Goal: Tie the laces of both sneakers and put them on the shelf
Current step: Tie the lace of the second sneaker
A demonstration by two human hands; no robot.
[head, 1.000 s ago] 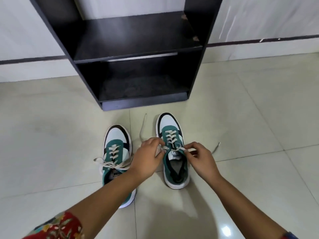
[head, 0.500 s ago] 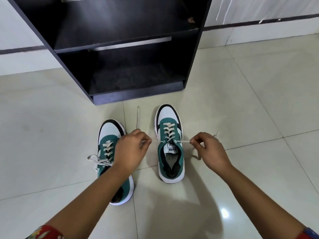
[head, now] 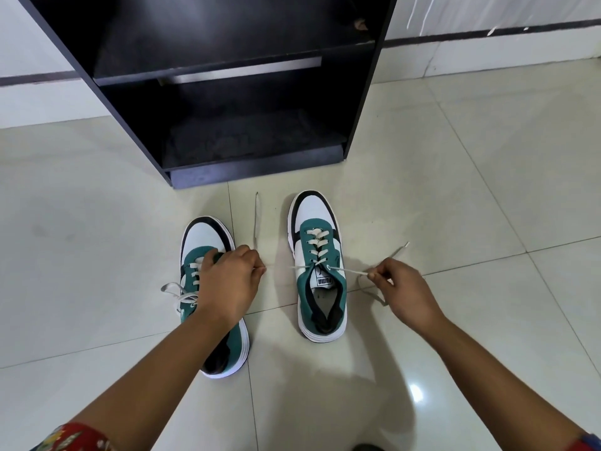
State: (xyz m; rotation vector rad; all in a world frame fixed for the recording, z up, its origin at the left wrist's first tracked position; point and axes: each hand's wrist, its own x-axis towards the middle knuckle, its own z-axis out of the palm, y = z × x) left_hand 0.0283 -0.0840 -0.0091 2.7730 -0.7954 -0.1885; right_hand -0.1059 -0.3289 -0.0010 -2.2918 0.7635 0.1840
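Two green, white and black sneakers stand on the tiled floor, toes toward the shelf. The right sneaker (head: 320, 265) has its cream laces pulled out sideways. My left hand (head: 231, 281) pinches the left lace end, whose tail (head: 257, 219) runs forward on the floor. My right hand (head: 401, 288) pinches the right lace end (head: 349, 271), stretched taut from the top eyelet. The left sneaker (head: 208, 252) lies partly under my left hand and forearm, with its laces (head: 177, 292) loose at its left side.
A black open shelf unit (head: 257, 175) stands just beyond the sneakers, with a dusty bottom compartment and a board above it. A white wall with a dark stripe (head: 487, 35) runs behind. Pale floor tiles (head: 471, 190) spread on both sides.
My hands have moved apart from the right sneaker's tongue, drawing its two lace ends outward and taut. The view has shifted closer to the shelf.
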